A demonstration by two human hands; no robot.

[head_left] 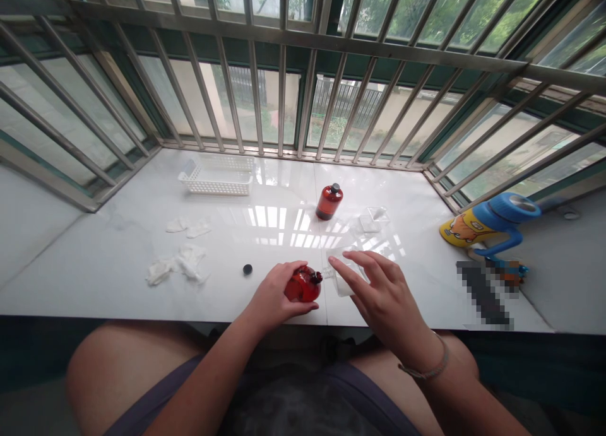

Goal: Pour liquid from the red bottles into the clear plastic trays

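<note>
An uncapped, see-through red bottle is near the table's front edge, its dark mouth leaning to the right. My left hand is wrapped round its left side, thumb in front and fingers behind. To its right a clear bottle lies tilted, with its threaded neck pointing left, close to the red bottle's mouth; I cannot tell whether they touch. My right hand holds the clear bottle, its long fingers stretched over the top and its thumb hidden. A small black cap lies left of my left hand.
A second red bottle, capped, stands farther back beside a small clear square container. A white basket sits at the back left. Crumpled white tissues lie left. At right are a yellow-and-blue flask and a blurred dark object.
</note>
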